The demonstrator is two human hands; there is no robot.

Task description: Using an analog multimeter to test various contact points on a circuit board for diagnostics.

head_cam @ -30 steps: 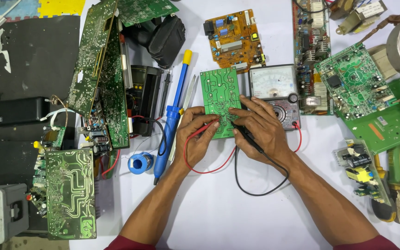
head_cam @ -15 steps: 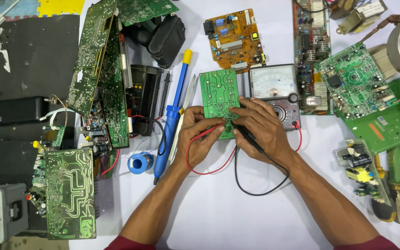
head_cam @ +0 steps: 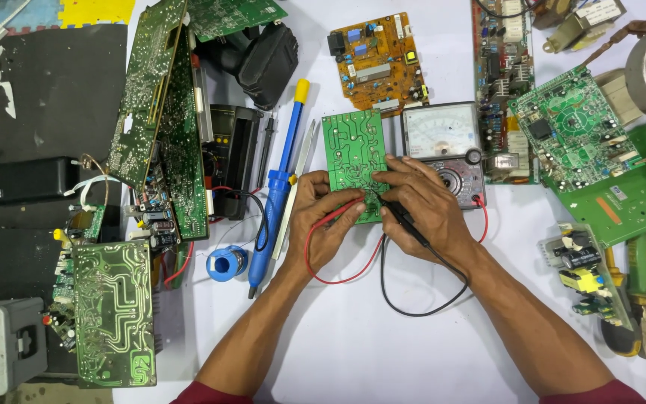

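On green board (head_cam: 353, 153) | hands: left (head_cam: 327, 217) red probe (head_cam: 342, 213) | right (head_cam: 424, 206) black probe (head_cam: 401, 217)

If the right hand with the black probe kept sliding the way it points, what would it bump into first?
The right hand points up-left across the small green circuit board. Going on, it would likely meet the left hand's fingertips with the red probe, though depth is unclear.

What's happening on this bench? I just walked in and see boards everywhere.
A person is probing a small green circuit board on the white table. The left hand holds the red probe against the board's lower edge, and the right hand presses the black probe onto it. Both leads run to the needle meter just behind the right hand. A blue soldering iron lies unused beside the left hand.
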